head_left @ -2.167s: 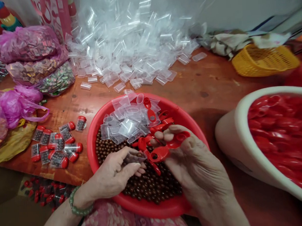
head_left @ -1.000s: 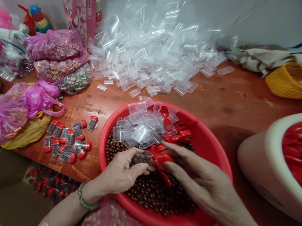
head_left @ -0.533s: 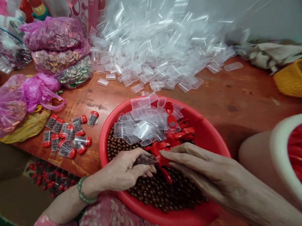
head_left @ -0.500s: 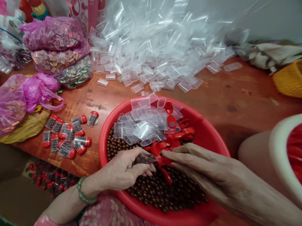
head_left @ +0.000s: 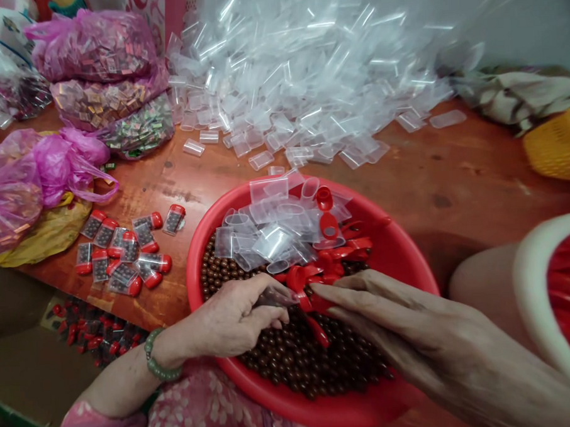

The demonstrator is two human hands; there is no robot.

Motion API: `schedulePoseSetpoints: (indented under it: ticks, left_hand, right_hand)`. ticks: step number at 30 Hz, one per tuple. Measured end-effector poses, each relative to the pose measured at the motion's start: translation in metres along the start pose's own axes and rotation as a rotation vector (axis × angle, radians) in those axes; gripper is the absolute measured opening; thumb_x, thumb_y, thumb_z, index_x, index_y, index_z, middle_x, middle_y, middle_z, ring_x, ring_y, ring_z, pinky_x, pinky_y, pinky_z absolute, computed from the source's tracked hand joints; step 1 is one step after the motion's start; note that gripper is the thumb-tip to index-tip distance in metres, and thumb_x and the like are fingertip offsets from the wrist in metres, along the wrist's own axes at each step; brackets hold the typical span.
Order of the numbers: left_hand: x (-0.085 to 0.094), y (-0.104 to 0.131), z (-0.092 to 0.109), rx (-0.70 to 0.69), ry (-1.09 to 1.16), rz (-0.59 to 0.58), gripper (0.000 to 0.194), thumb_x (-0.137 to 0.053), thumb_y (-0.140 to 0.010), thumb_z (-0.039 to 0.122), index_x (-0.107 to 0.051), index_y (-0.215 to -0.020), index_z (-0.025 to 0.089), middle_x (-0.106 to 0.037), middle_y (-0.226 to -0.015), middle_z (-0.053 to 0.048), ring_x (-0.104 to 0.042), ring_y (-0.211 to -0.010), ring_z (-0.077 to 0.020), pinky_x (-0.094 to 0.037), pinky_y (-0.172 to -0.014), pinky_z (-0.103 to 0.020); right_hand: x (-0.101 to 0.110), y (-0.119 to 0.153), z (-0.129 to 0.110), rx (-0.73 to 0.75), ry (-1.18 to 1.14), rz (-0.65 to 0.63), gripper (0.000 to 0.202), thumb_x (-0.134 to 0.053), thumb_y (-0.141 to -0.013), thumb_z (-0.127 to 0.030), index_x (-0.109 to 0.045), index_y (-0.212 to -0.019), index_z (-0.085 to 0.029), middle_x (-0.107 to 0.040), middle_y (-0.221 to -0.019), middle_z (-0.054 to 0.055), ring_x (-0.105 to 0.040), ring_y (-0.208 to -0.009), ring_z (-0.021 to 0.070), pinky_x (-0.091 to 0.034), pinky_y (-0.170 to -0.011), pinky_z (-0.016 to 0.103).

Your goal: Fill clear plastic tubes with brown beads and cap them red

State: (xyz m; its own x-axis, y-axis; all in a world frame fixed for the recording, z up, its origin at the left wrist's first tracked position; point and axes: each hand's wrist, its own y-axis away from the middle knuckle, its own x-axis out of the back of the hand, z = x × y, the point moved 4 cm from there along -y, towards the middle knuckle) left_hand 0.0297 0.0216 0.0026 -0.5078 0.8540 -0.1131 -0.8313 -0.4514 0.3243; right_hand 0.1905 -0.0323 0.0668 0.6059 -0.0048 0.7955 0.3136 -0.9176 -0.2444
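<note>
Over a red basin (head_left: 198,236) of dark brown balls (head_left: 301,364), my left hand (head_left: 242,310) pinches a clear plastic tube (head_left: 275,297) that holds some dark content. My right hand (head_left: 403,315) is closed, its fingertips pressed together at a red plastic cap (head_left: 302,296) at the tube's right end. A red flap hangs from this cap above the balls. Clear empty tubes (head_left: 276,233) are heaped in the back of the basin, with more red caps (head_left: 348,251) to their right.
Filled red-capped tubes (head_left: 121,252) lie left on the wooden table (head_left: 176,306); more are in a box (head_left: 17,351) below. A large heap of clear tubes (head_left: 308,93) stands behind. Pink bags (head_left: 93,45) are back left, a pail (head_left: 528,278) right and a yellow basket (head_left: 556,145) back right.
The view has shifted slightly. My left fingers have closed in a little more around the tube; my right hand stays by the cap.
</note>
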Motion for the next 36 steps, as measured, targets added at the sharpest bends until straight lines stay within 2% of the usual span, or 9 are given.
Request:
schedulePoseSetpoints:
  ticks: [5,10,15,21,27,32,36]
  left_hand:
    - [0.0,0.001,0.0,-0.014,0.03,-0.02,0.013,-0.047,-0.089,0.014,-0.054,-0.1,0.015,-0.06,-0.082,-0.002,-0.056,-0.077,-0.0118,-0.046,-0.072,-0.024]
    - [-0.001,0.002,0.0,-0.004,0.125,-0.058,0.008,-0.047,-0.089,0.015,-0.051,-0.095,0.015,-0.057,-0.081,-0.001,-0.055,-0.074,-0.0112,-0.046,-0.073,-0.025]
    - [-0.002,0.002,0.0,-0.053,0.103,-0.085,0.008,-0.046,-0.088,0.013,-0.049,-0.095,0.016,-0.057,-0.081,-0.001,-0.055,-0.074,-0.011,-0.046,-0.074,-0.026]
    - [-0.003,0.0,-0.004,0.014,0.166,-0.075,0.004,-0.045,-0.088,0.014,-0.049,-0.09,0.016,-0.057,-0.08,-0.001,-0.055,-0.071,-0.0108,-0.047,-0.069,-0.024]
    - [0.0,0.002,0.001,0.011,-0.086,0.003,0.002,-0.048,-0.088,0.016,-0.048,-0.089,0.016,-0.059,-0.081,-0.003,-0.055,-0.074,-0.0142,-0.047,-0.072,-0.029]
    - [-0.003,-0.001,-0.004,0.043,0.177,-0.043,0.005,-0.044,-0.088,0.011,-0.046,-0.086,0.016,-0.053,-0.078,0.0,-0.053,-0.066,-0.0104,-0.047,-0.065,-0.026]
    - [-0.004,-0.004,-0.007,0.039,0.268,-0.039,0.004,-0.045,-0.087,0.012,-0.046,-0.087,0.016,-0.052,-0.077,0.0,-0.052,-0.066,-0.0096,-0.046,-0.066,-0.026]
  right_hand:
    - [-0.009,0.003,0.0,-0.147,-0.134,0.198,0.031,-0.059,-0.09,-0.017,-0.066,-0.118,-0.03,-0.071,-0.099,0.003,-0.071,-0.085,0.0155,-0.06,-0.069,0.022]
    - [-0.034,0.0,-0.005,-0.195,-0.265,0.31,0.037,-0.06,-0.087,-0.009,-0.065,-0.117,-0.028,-0.071,-0.095,0.002,-0.068,-0.085,0.0141,-0.058,-0.072,0.024]
    - [-0.044,0.0,-0.004,-0.236,-0.26,0.361,0.029,-0.061,-0.087,-0.01,-0.067,-0.111,-0.025,-0.071,-0.09,0.002,-0.068,-0.08,0.0144,-0.057,-0.07,0.026]
    - [-0.048,0.0,-0.007,-0.251,-0.171,0.401,0.02,-0.062,-0.086,-0.01,-0.067,-0.101,-0.022,-0.07,-0.088,0.002,-0.067,-0.078,0.0148,-0.057,-0.072,0.028]
    - [-0.052,-0.002,-0.006,-0.227,-0.152,0.404,0.019,-0.061,-0.086,-0.008,-0.063,-0.099,-0.022,-0.068,-0.086,0.002,-0.067,-0.078,0.0148,-0.057,-0.071,0.027]
    - [-0.057,-0.004,-0.006,-0.243,-0.174,0.388,0.017,-0.059,-0.087,-0.009,-0.061,-0.097,-0.022,-0.067,-0.084,0.002,-0.066,-0.074,0.0147,-0.057,-0.067,0.027]
    - [-0.059,-0.003,-0.008,-0.296,-0.147,0.446,0.016,-0.059,-0.087,-0.009,-0.062,-0.096,-0.022,-0.066,-0.083,0.001,-0.065,-0.074,0.0126,-0.056,-0.068,0.025]
